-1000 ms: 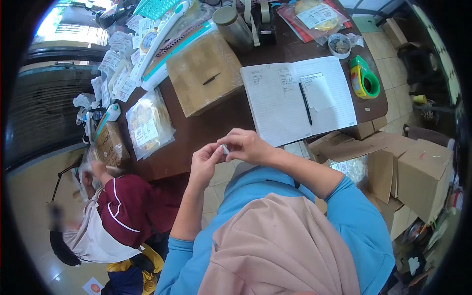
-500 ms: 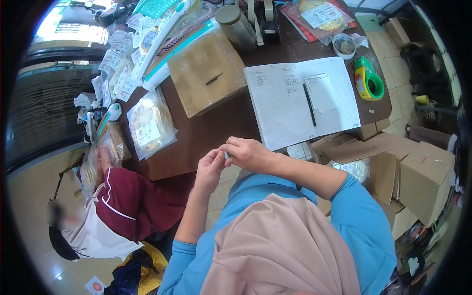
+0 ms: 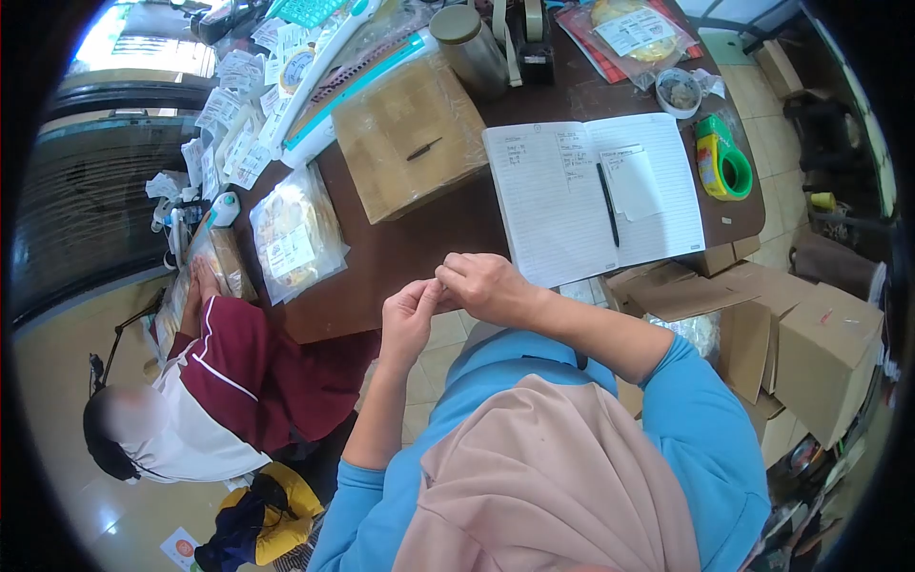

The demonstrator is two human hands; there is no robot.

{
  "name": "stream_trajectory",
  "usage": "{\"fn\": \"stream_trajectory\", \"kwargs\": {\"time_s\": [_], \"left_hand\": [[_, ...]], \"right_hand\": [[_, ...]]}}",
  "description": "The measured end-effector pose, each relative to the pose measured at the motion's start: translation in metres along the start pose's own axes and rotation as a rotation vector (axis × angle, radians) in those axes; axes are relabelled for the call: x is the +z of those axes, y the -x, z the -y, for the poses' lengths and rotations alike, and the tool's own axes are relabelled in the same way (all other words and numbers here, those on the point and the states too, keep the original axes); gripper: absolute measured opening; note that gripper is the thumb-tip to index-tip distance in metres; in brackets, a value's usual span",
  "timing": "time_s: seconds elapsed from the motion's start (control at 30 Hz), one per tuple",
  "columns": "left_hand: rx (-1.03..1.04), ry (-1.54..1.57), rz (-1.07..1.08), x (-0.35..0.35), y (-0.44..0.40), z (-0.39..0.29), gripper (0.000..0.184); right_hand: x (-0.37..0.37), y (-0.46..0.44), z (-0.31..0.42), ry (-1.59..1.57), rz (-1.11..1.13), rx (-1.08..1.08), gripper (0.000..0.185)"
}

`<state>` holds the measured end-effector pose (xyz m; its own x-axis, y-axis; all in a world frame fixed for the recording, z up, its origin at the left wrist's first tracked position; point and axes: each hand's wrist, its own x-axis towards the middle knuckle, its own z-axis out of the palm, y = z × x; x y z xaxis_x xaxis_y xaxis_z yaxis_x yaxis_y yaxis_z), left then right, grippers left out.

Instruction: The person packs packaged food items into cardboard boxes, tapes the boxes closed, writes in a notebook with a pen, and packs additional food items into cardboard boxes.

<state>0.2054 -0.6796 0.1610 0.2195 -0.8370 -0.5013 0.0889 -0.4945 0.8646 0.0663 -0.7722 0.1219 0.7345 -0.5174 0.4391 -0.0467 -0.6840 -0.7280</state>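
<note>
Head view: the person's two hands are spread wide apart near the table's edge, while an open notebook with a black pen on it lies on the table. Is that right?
Not quite: the hands aren't spread apart. The head view shows the left hand and right hand brought together at the fingertips, near the table's edge. The open notebook with the black pen is as you say.

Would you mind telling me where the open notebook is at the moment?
In the head view, the open notebook lies on the table, right of the cardboard box and left of the green-and-yellow object, just beyond the person's right hand.
</note>
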Motion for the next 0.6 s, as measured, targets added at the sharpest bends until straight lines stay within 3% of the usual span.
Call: {"fn": "stream_trajectory", "kwargs": {"time_s": [0.23,0.33,0.4,0.43,0.53,0.57,0.6], "left_hand": [[0.083,-0.196,-0.169,-0.013,-0.006,0.019,0.023],[0.072,-0.395,-0.220,-0.027,-0.004,0.042,0.022],[0.142,-0.804,-0.224,-0.028,0.002,0.041,0.022],[0.064,-0.815,-0.206,-0.033,0.003,0.049,0.024],[0.130,-1.025,-0.244,-0.044,0.004,0.081,0.027],[0.036,-1.039,-0.219,-0.048,0.005,0.088,0.038],[0.035,-1.032,-0.233,-0.050,0.005,0.096,0.038]], "right_hand": [[-0.022,-0.011,-0.023,0.107,-0.114,0.307,0.021],[-0.048,-0.017,-0.053,0.185,-0.278,0.356,0.022],[-0.067,-0.017,-0.079,0.253,-0.356,0.430,0.025],[-0.079,-0.017,-0.088,0.290,-0.360,0.482,0.027],[-0.098,-0.018,-0.112,0.324,-0.427,0.516,0.028],[-0.101,-0.020,-0.119,0.333,-0.442,0.546,0.029],[-0.103,-0.023,-0.125,0.343,-0.456,0.576,0.030]]}}
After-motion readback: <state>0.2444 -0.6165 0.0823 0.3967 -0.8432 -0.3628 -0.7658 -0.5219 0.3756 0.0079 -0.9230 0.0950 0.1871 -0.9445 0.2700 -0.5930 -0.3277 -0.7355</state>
